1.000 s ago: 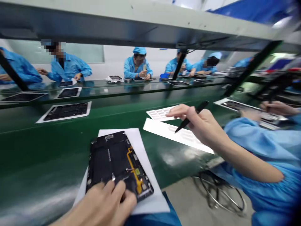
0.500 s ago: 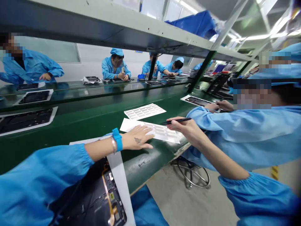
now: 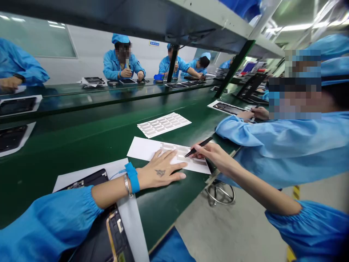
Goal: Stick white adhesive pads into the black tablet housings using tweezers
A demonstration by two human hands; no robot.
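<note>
My left hand (image 3: 162, 169) lies flat with its fingers spread over the lower edge of a white sticker sheet (image 3: 141, 147); a blue wrist strap (image 3: 132, 177) and a metal bangle circle that wrist. In my right hand (image 3: 208, 152) is a pair of black tweezers (image 3: 199, 146), held like a pen, the tips over the grey labels on the sheet. Whether the tips grip a label I cannot tell. Beneath my left forearm an opened tablet (image 3: 109, 236) with an orange flex cable rests on white paper (image 3: 133, 214), partly hidden by my sleeve.
More sticker sheets (image 3: 165, 124) lie just beyond on the green bench (image 3: 89, 145). Opened devices on paper (image 3: 16, 136) stand at the left. A co-worker's sleeve (image 3: 259, 142) is close on my right. A shelf (image 3: 136, 22) spans overhead; a stool base (image 3: 222, 194) is below.
The tweezers have swung from nearly level to slanting down, their tips now lower on the sheet. My left hand stays flat on it. The view has shifted slightly.
</note>
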